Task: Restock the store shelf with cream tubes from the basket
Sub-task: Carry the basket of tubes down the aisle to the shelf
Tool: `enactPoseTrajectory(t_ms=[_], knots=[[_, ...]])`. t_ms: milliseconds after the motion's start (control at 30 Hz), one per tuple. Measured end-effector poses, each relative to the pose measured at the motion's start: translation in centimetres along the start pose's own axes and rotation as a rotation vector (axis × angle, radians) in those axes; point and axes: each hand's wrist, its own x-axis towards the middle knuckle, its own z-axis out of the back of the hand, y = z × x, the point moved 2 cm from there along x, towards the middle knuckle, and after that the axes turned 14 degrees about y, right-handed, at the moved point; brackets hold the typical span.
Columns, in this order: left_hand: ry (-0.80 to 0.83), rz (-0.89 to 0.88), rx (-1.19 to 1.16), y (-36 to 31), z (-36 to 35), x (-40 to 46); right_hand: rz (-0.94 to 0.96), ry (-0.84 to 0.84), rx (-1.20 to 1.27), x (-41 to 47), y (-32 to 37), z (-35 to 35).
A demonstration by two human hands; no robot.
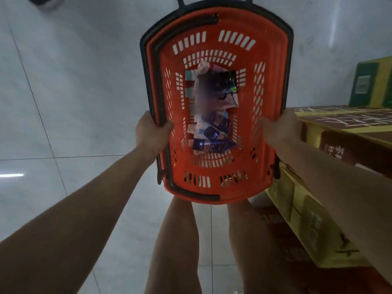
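Cream tubes [212, 132], purple and pink, lie piled on the floor of the orange basket [273, 66], between the two grips; the left hand [151, 134] curls over the left rim, thumb inside; the right hand [280, 129] clasps the right rim opposite; basket held above bare legs [176, 240] and pale floor tiles [63, 102]; yellow cartons [318, 219] stacked just beyond the right hand.

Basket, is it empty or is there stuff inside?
Not empty. The basket holds a pile of cream tubes on its bottom.
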Motion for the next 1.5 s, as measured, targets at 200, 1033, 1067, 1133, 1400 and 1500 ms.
enactPoseTrajectory(t_ms=[200, 1033, 1067, 1133, 1400, 1500], knots=[[0.043, 0.047, -0.024, -2.1, 2.6, -3.0, 0.01, 0.044, -0.029, -3.9, 2.0, 3.1], [-0.064, -0.235, -0.162, -20.2, 24.2, -44.1, 0.371, -0.077, -0.114, -45.6, 11.5, 28.4], [-0.076, -0.257, -0.162, -20.5, 24.8, -45.3, 0.397, -0.086, -0.129, -47.0, 11.7, 29.0], [-0.098, -0.291, -0.168, -21.0, 25.9, -47.2, 0.449, -0.109, -0.147, -49.1, 12.1, 29.8], [-0.166, -0.378, -0.225, -20.3, 27.6, -51.5, 0.525, -0.239, -0.137, -54.1, 11.1, 30.1], [-0.206, -0.383, -0.176, -20.0, 27.8, -51.7, 0.53, -0.238, -0.14, -54.4, 10.9, 29.6]])
